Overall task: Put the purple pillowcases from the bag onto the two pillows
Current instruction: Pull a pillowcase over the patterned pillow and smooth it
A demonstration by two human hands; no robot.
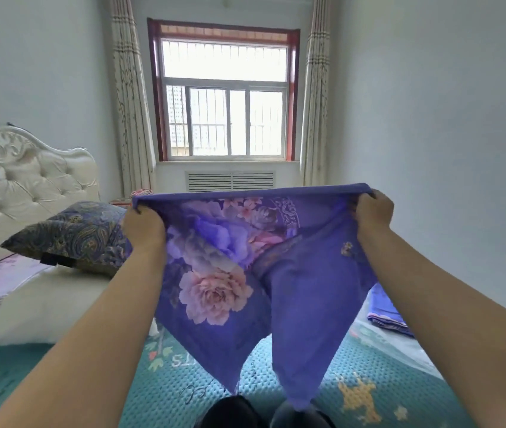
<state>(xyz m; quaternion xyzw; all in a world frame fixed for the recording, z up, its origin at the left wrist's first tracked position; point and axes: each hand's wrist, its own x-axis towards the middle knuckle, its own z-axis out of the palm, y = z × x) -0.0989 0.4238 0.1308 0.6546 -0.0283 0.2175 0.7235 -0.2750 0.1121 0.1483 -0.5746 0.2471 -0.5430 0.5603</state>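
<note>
Both hands were up in front of the person, holding a purple floral pillowcase (230, 257) by its top edge. Left hand (143, 227) gripped the left corner, fingers curled over the hem; right hand (373, 213) pinched the right corner the same way. The cloth was stretched taut between them along the top and hung below in two loose points, above the teal mattress (353, 393). A pillow (76, 236) in a dark paisley cover lay left of the left hand, near the white tufted headboard (26, 177). A folded purple cloth (384, 313) lay on a clear plastic bag (381, 335), below the right forearm. Window (224, 91) straight ahead.
</note>
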